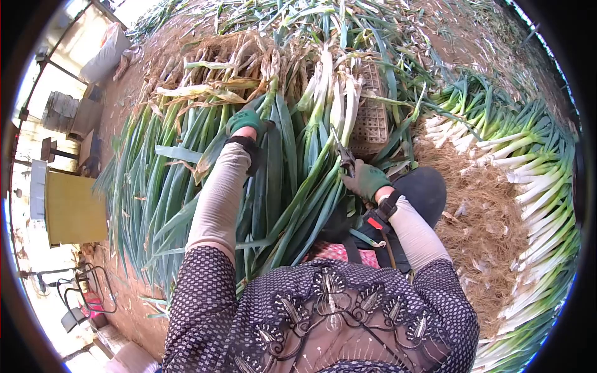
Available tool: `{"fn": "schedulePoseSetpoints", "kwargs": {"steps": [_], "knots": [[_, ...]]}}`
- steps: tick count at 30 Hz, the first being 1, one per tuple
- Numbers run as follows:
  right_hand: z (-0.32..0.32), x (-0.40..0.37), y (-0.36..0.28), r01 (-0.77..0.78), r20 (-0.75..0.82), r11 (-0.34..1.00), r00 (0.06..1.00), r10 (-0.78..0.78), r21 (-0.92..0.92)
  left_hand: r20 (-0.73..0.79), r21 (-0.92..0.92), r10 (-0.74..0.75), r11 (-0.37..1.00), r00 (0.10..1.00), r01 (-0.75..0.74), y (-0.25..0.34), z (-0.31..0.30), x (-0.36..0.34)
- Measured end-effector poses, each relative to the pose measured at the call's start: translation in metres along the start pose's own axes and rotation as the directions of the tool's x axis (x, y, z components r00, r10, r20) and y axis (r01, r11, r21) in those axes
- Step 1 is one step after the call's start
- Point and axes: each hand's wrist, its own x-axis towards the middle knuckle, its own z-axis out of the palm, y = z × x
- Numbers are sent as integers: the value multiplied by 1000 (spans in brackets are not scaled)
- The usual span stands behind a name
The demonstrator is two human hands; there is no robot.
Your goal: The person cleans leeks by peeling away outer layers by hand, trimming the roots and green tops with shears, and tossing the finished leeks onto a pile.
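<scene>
The leek bundle [292, 180] lies lengthwise across the person's lap, white stalks pointing away and green leaves toward the body. The left hand [245, 121], in a green glove, is curled shut over the bundle's leaves on its left side, and the gloved right hand [364, 180] is closed round a dark cutting tool [342, 155] against the bundle's right edge. Beyond the bundle sits a plastic crate [372, 115], and to its right are a heap of dry trimmings [476, 214] and a row of cleaned leeks [528, 168].

Green-gloved left hand [245, 121], right hand [364, 180]; beige sleeves [217, 199]; dark, perhaps embroidered top [323, 311].
</scene>
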Motion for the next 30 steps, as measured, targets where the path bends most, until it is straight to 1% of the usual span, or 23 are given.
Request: {"fn": "schedulePoseSetpoints", "kwargs": {"steps": [1, 4, 5, 8, 9, 10, 12, 13, 15, 16, 17, 18, 19, 20, 22, 23, 24, 26, 28, 29, 30], "knots": [[3, -2, 1, -6, -5, 1000, 1000, 6, 10, 23, 0, -22, 1000, 999, 22, -1, 3, 3], [7, -4, 6, -11, -19, 999, 1000, 11, 39, 129, 13, 96, 995, 987, -99, 1, -12, 1], [8, -3, 8, -5, -21, 999, 1000, 7, 50, 102, -58, 191, 981, 976, -186, 1, -6, 1], [10, 3, 11, 22, -23, 997, 1000, -20, 77, 157, -231, 275, 944, 948, -236, 36, -29, -41], [11, 4, 13, 29, -20, 996, 999, -28, 85, 135, -290, 282, 928, 950, -234, 48, -38, -71], [13, 6, 15, 25, -14, 993, 1000, -24, 111, 114, -327, 295, 913, 949, -245, 50, -23, -74], [15, 10, 18, 17, -3, 987, 1000, -17, 162, 21, -288, 316, 910, 949, -297, 51, 9, -70], [20, 13, 23, 49, -11, 977, 999, -48, 206, 116, -360, 287, 904, 951, -229, 51, 24, -64], [22, 11, 25, 79, 10, 942, 996, -88, 327, 314, -479, 249, 875, 916, -74, 51, 50, -55], [23, 9, 24, 93, 18, 918, 994, -108, 385, 311, -465, 285, 878, 907, -116, 50, 59, -53], [24, 3, 22, 112, -27, 897, 993, -112, 429, 305, -449, 322, 879, 896, -163, 49, 64, -53], [23, -7, 18, 92, 7, 871, 994, -109, 483, 304, -431, 355, 879, 884, -205, 48, 70, -55], [20, -18, 14, 67, 44, 840, 993, -108, 538, 262, -459, 359, 863, 896, -211, 48, 76, -56], [16, -31, 9, 40, 83, 806, 990, -111, 591, 290, -463, 370, 861, 882, -209, 50, 73, -59], [6, -45, 1, 25, 111, 822, 988, -107, 569, 337, -473, 390, 857, 857, -203, 60, 54, -66], [3, -44, 1, 21, 117, 825, 988, -105, 564, 311, -459, 395, 859, 864, -228, 64, 50, -69], [0, -40, 2, 17, 120, 830, 988, -101, 558, 331, -438, 377, 873, 865, -214, 69, 44, -75], [-9, -24, 4, 40, 49, 837, 996, -80, 545, 365, -396, 346, 898, 864, -192, 78, 35, -84], [-17, -1, 4, -53, 115, 826, 993, -14, 562, 336, -442, 372, 874, 865, -204, 72, 52, -77], [-14, 13, 6, -9, 65, 834, 997, -32, 552, 323, -464, 383, 861, 866, -208, 69, 59, -74], [-13, 26, 6, -4, 51, 854, 998, -27, 520, 337, -473, 370, 862, 866, -184, 68, 60, -74]]}}
